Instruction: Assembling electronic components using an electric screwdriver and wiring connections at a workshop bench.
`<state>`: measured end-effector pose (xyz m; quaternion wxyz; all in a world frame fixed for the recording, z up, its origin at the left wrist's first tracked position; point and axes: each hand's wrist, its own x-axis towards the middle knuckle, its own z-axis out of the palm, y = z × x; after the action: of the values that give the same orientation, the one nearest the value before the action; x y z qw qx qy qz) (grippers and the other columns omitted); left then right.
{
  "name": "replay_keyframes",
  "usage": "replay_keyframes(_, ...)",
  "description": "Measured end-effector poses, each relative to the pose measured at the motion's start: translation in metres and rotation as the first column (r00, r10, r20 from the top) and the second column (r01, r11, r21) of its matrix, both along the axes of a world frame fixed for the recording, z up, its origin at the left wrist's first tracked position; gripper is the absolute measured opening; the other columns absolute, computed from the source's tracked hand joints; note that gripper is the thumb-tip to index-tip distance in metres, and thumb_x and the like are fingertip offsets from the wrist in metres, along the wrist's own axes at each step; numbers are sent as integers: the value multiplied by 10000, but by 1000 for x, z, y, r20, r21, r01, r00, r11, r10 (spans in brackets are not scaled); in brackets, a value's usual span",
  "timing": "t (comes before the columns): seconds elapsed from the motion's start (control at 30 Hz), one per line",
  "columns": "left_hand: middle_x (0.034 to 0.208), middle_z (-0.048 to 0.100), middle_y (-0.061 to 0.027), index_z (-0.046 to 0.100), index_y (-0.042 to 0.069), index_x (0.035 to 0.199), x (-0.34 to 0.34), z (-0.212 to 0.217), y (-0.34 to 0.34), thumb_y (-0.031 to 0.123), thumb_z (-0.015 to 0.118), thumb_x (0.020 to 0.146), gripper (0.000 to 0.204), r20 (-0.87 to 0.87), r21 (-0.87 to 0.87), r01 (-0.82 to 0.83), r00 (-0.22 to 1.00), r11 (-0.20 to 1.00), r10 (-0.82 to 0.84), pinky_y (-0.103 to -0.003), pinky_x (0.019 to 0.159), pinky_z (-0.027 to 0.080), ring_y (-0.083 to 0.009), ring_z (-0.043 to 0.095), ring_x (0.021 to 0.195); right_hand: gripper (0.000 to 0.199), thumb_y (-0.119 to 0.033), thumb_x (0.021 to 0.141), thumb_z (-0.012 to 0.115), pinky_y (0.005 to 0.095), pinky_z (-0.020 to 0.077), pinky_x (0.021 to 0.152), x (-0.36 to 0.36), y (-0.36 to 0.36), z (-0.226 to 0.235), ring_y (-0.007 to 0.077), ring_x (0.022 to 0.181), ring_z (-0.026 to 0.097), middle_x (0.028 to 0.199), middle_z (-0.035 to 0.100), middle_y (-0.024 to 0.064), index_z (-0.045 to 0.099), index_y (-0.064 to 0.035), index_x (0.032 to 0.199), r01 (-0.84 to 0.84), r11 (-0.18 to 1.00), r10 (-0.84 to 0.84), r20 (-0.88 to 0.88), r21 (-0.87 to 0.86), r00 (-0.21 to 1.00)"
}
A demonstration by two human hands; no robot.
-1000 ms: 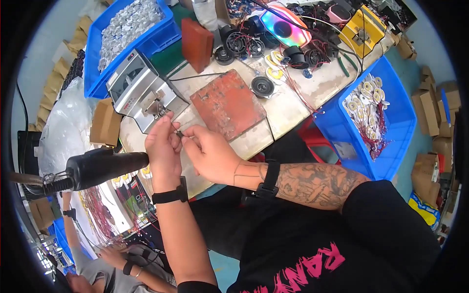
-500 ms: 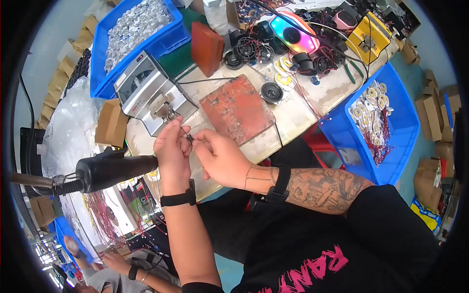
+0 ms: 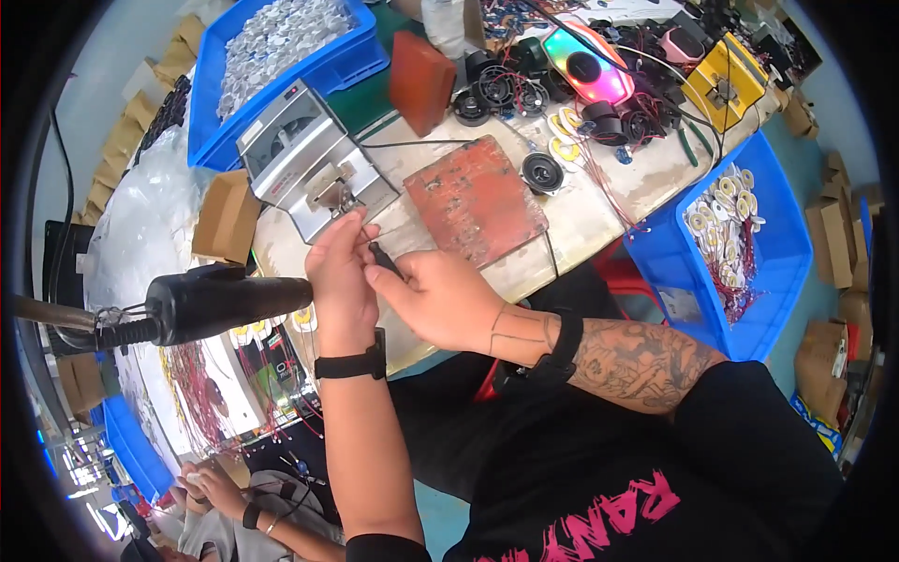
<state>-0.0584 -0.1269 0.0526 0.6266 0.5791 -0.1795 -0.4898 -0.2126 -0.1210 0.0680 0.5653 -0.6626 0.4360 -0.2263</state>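
My left hand (image 3: 343, 272) is raised over the table's near edge, its fingers pinched just below the metal outlet of a grey, tape-dispenser-like machine (image 3: 314, 159). Whatever lies in that pinch is too small to make out. Close beside it on the right, my right hand (image 3: 445, 298) is closed with thumb and forefinger on a small black piece (image 3: 382, 257), which sticks out toward the left hand. The piece's kind is not clear. Beyond the right hand a worn reddish square plate (image 3: 478, 201) lies flat, with a round black speaker (image 3: 542, 173) at its right edge.
Blue bins hold white round parts (image 3: 281, 47) at the far left and wired coils (image 3: 721, 211) at the right. A black cylinder (image 3: 229, 306) juts in beside my left wrist. Speakers, a lit device (image 3: 588, 73) and a yellow dispenser (image 3: 726, 84) crowd the back. A co-worker's hands (image 3: 211, 487) show lower left.
The view has shifted slightly, moving the table rightward in the picture. The black piece, earlier between both hands' fingertips, now shows more of its length at the right hand's fingers.
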Motion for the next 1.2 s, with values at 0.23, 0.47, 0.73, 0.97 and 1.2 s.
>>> replay_keyframes(0.23,1065,731,-72,688,-40,1150,-3,-2,0,79,663,984,206,-88,-17,-6,996,1000,4,-252,811,525,-119,656,882,475,-427,1071,518,302,334,478,8,2,-17,128,479,412,568,456,7,486,-95,733,-26,903,-150,371,429,917)
replay_keyframes(0.47,1041,729,-61,688,-32,1145,0,-7,1,88,669,984,202,-83,-24,-16,996,1000,14,-251,800,524,-120,660,888,456,-441,1080,506,265,272,459,1,-2,-1,77,477,355,574,394,-25,461,-110,767,-227,707,-218,512,670,831)
replay_keyframes(0.73,862,720,-62,691,5,1100,0,-6,3,155,660,996,184,-108,-49,24,994,999,-29,-227,585,480,-88,594,637,474,-463,1069,518,270,357,489,3,-4,3,95,514,461,620,511,3,551,-76,798,-193,726,-167,442,660,881)
replay_keyframes(0.97,894,699,-47,698,-10,1141,5,1,5,163,667,994,229,-78,-19,108,991,994,-109,-213,650,473,-93,628,783,444,-429,1059,556,267,382,497,0,-13,8,99,518,498,602,534,18,588,-51,828,-149,825,-40,320,545,947)
replay_keyframes(1.2,818,669,-100,617,16,1050,4,6,8,191,662,1001,187,201,57,-104,975,993,91,-267,489,471,-127,578,529,390,-362,1072,532,294,407,487,-7,-20,9,111,508,522,615,570,49,596,-22,892,-127,815,-49,286,565,957)
